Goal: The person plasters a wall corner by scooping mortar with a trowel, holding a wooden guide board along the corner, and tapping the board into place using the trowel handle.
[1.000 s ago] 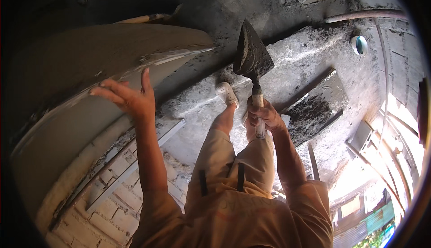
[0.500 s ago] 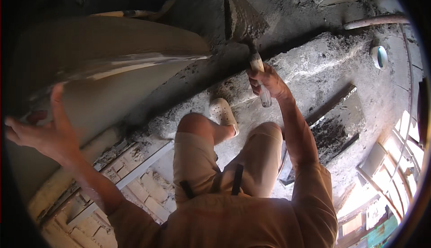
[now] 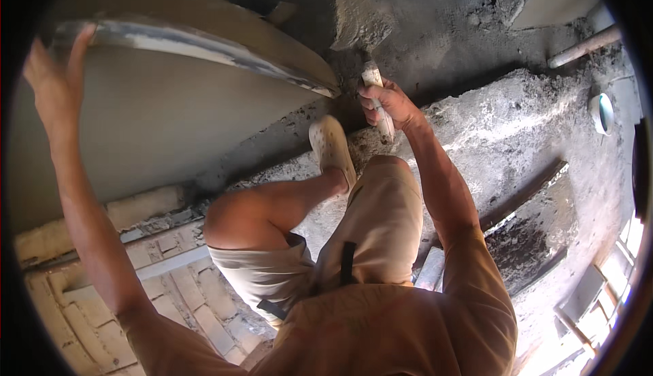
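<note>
My right hand (image 3: 390, 106) is closed around the pale handle of a pointed trowel (image 3: 359, 17). The trowel's blade is coated in grey mortar and points away from me, over the dark floor. At far left my left hand (image 3: 58, 93) is raised with its fingers apart, the fingertips at the edge of a smooth grey plastered wall (image 3: 163, 110). Whether they press on that edge I cannot tell. A pale, rough strip (image 3: 197, 46) runs along the edge and ends close to the trowel.
Below my knees runs a rough concrete ledge (image 3: 490, 110). A mortar-stained board (image 3: 530, 233) lies to the right, with a white round container (image 3: 601, 113) and a wooden pole (image 3: 585, 46) beyond it. Bricks (image 3: 183, 287) lie at lower left.
My left hand has risen along the wall's edge. The trowel in my right hand has shifted slightly left and up. My left knee has swung out to the left, and the view has turned.
</note>
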Demonstrator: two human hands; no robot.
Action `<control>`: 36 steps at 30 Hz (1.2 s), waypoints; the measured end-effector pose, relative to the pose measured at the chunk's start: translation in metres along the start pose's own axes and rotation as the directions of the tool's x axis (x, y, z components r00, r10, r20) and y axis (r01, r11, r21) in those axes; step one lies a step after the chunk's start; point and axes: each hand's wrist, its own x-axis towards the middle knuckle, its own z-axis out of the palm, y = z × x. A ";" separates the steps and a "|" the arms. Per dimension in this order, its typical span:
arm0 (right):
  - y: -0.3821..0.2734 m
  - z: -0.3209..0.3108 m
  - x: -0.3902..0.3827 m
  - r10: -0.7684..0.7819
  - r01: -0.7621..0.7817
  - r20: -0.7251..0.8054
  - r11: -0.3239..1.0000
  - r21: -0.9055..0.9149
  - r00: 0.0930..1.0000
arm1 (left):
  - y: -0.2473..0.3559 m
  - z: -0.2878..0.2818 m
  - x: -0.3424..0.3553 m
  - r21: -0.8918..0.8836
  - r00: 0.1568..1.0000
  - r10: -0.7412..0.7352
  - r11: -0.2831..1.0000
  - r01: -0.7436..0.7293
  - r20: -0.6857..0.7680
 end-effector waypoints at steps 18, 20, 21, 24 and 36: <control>0.053 0.110 0.064 -0.200 0.192 -0.038 0.970 -0.151 0.979 | 0.043 -0.039 0.009 -0.204 0.983 -0.170 0.962 0.179 0.061; 0.060 0.120 0.082 -0.416 0.278 -0.091 0.740 -0.612 0.905 | 0.043 -0.039 0.009 -0.200 0.982 -0.177 0.962 0.187 0.069; 0.063 0.124 0.086 -0.406 0.275 -0.083 0.742 -0.612 0.910 | 0.042 -0.040 0.009 -0.201 0.981 -0.181 0.960 0.193 0.074; 0.072 0.131 0.093 -0.537 0.299 -0.023 0.504 -0.810 0.844 | 0.039 -0.036 0.009 -0.186 0.986 -0.165 0.968 0.168 0.032; 0.068 0.172 0.082 -0.393 0.126 -0.055 0.418 -0.900 0.918 | 0.036 -0.033 0.008 -0.167 0.979 -0.195 0.965 0.202 0.055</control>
